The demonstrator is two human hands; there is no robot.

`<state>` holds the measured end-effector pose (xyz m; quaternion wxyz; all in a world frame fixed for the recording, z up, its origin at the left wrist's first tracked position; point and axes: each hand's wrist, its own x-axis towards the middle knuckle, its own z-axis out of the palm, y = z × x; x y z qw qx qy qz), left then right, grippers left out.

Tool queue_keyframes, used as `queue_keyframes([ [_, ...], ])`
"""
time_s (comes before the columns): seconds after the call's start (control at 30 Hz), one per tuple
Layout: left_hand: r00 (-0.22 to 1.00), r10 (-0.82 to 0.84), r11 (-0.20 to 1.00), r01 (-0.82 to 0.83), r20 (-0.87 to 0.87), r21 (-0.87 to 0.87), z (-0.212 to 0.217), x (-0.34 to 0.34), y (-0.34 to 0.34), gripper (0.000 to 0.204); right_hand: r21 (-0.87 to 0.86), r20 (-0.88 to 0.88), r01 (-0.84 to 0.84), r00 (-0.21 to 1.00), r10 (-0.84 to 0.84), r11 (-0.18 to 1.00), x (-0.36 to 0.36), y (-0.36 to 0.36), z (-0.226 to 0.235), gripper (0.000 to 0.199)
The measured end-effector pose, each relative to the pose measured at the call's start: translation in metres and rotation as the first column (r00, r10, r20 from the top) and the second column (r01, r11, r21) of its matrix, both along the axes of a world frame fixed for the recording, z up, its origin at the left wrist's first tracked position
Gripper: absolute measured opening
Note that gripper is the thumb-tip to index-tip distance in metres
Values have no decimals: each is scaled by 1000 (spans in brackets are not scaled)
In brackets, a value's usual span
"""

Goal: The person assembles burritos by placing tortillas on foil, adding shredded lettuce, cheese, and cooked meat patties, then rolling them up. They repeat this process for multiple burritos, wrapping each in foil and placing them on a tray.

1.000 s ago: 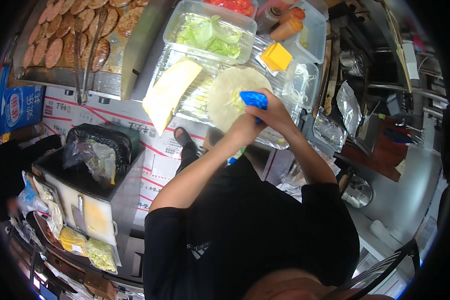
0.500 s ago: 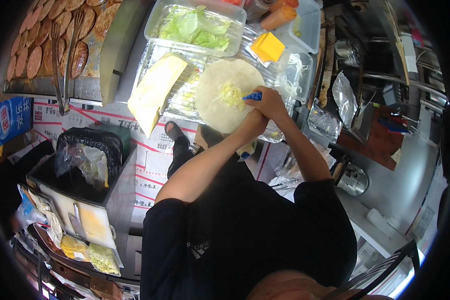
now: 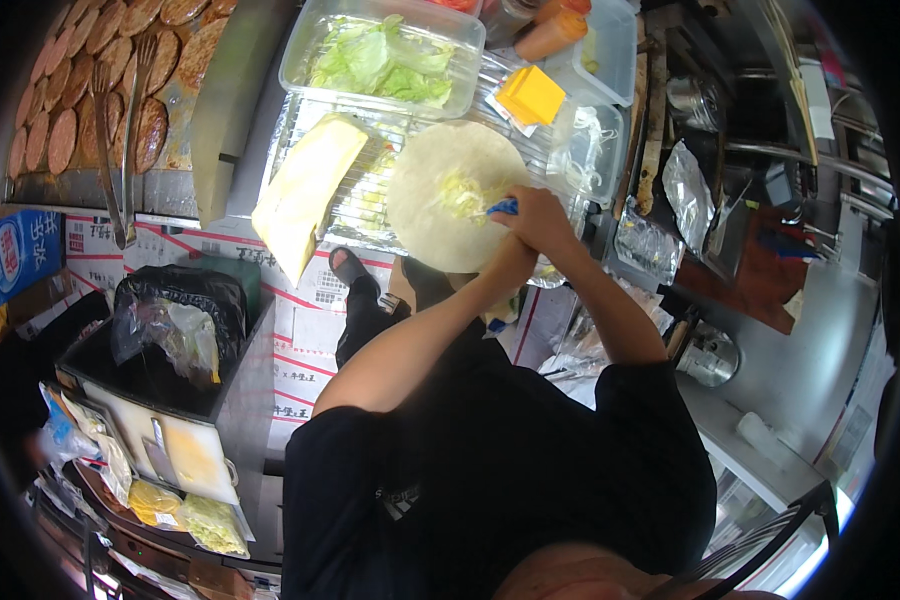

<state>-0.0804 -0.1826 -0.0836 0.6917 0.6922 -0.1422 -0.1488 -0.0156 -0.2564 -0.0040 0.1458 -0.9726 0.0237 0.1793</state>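
A round pale flatbread (image 3: 422, 225) lies on the wire rack, with shredded yellowish-white filling (image 3: 460, 197) near its middle. Over its right side, my right hand (image 3: 542, 220) is closed on a squeeze bag (image 3: 503, 207), whose blue end sticks out toward the filling. My left hand (image 3: 513, 257) is pressed against the right one at the flatbread's near right edge. Its fingers curl underneath, and what they hold is hidden. Left of the flatbread rests a large folded pale-yellow sheet (image 3: 308, 195).
Beyond the rack (image 3: 375, 165) stands a clear tub (image 3: 295, 75) of lettuce. Orange cheese slices (image 3: 532, 95) and sauce bottles (image 3: 552, 36) sit at the back right. Tongs (image 3: 130, 130) lie among browned patties (image 3: 152, 132) on the griddle. A lined black bin (image 3: 185, 385) stands at left.
Both hands stay together over the flatbread's right side. The squeeze bag's blue end shows a little less and sits slightly lower. The whole view has shifted slightly.
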Motion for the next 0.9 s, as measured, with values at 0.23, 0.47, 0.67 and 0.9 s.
queue_keyframes([
  [0.23, 967, -252, 965, 250, 18, 80, 5, 49, 25, 29, 34, 32, -38, 999, 37, 999, 32, 9, -4, 36],
  [0.47, 841, -512, 801, 392, 178, 453, 0, 21, -14, 25, -62, 3, 71, 997, -71, 996, 0, -18, 0, 35],
  [0.67, 990, -140, 990, 141, -36, 25, 8, 16, 21, 21, 66, 10, -11, 1000, 11, 998, 8, 9, -6, 31],
  [0.9, 822, -467, 829, 277, 327, 486, 9, 41, -2, 22, -16, 86, 22, 996, -21, 1000, 22, -14, 2, 28],
])
